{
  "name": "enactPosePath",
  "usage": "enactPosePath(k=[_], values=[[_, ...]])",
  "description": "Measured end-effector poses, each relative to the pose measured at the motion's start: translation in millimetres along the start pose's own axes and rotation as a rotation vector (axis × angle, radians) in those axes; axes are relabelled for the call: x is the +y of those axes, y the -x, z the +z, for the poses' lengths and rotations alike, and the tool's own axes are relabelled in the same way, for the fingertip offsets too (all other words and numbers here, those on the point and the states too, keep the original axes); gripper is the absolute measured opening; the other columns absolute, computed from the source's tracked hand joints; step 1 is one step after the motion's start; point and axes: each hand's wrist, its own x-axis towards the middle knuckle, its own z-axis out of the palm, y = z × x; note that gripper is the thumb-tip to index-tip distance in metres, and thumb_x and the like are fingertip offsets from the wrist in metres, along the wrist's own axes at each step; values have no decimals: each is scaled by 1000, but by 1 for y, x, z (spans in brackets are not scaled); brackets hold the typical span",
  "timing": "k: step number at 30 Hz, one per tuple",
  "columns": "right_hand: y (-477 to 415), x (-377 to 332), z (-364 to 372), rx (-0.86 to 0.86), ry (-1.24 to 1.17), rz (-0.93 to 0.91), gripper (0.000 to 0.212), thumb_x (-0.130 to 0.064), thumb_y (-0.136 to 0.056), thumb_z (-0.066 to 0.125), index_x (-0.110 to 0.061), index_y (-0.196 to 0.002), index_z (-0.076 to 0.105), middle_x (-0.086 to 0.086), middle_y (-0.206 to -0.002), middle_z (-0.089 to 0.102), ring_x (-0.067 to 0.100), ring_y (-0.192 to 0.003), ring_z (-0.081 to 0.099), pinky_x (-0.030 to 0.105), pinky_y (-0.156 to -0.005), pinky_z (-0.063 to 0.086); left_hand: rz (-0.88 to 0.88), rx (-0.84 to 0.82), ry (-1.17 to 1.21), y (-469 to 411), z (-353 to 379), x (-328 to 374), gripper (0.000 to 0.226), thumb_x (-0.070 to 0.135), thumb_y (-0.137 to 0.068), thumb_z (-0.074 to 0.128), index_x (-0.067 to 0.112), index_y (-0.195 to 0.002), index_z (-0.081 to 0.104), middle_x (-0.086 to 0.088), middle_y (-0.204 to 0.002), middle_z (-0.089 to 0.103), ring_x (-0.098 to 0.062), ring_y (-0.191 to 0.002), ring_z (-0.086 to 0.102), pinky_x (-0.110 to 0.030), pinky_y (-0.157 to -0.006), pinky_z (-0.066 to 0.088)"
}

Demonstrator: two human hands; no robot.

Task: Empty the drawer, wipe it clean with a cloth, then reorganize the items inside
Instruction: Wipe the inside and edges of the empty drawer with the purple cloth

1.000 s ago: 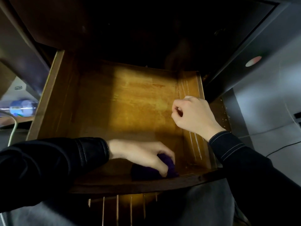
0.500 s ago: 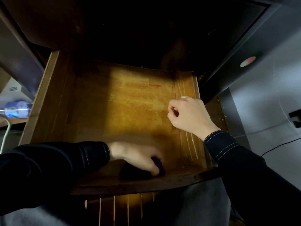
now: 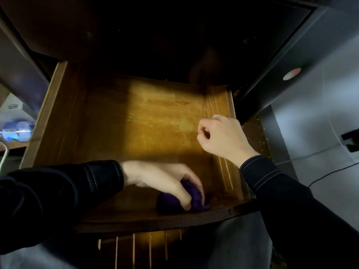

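Observation:
A wooden drawer (image 3: pixel 58 117) is pulled out below me, its yellow-brown floor bare and lit in the middle. My left hand (image 3: pixel 163 179) grips a bunched purple cloth (image 3: pixel 171 202) and presses it onto the drawer floor at the near right corner, just behind the front panel. My right hand (image 3: pixel 221 136) hovers as a loose fist by the drawer's right side wall, fingers curled, with nothing seen in it. Both arms wear dark sleeves with pale stitching.
A dark cabinet opening (image 3: pixel 155 45) rises behind the drawer. A slatted wooden front (image 3: pixel 136 247) shows below the drawer. A blue and white object (image 3: pixel 15 131) and a pale cable (image 3: pixel 3 154) lie at the left. A grey wall (image 3: pixel 320 113) with cables stands at the right.
My left hand slid the purple cloth left and then back to the right along the drawer's near edge. My right hand stayed in much the same spot by the right wall.

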Motion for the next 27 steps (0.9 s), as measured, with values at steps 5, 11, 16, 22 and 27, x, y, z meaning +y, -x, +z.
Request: enactPosePath(k=[5,11,16,22,27], values=[[0,0,0,-12,-10,2,13,-26,-87,59,-25,-76,66,-10,-64,58,9,-71,54,22,-59,35,-131,108,-225,-14,9,-8,19,17,-89,68,16,-108,72,2,-90,69,-11,-81,63,-23,-66,49],[-1,-1,0,-13,4,8,12,-25,-86,58,-25,-77,66,-11,-63,56,10,-71,54,23,-57,35,-72,-10,-4,4,-2,8,41,5,-83,68,20,-122,72,1,-113,75,-14,-103,70,-33,-91,58],[-1,-1,0,-14,-3,6,13,-25,-87,58,-24,-77,66,-9,-65,59,10,-72,55,22,-59,36,-216,70,-233,-5,7,8,13,15,-88,65,9,-96,72,9,-66,63,-7,-60,58,-16,-50,43],[-1,-1,1,-13,0,9,13,-26,-87,58,-26,-77,65,-11,-64,57,9,-71,53,22,-59,35,-202,26,-195,5,3,12,28,13,-80,65,32,-98,76,8,-83,72,-8,-74,65,-25,-62,48],[-1,-2,1,-20,-1,14,13,-26,-87,58,-26,-76,65,-12,-62,55,9,-71,53,23,-60,39,-260,107,-283,-1,8,3,28,17,-85,67,25,-110,75,7,-90,71,-8,-80,64,-19,-62,47]])
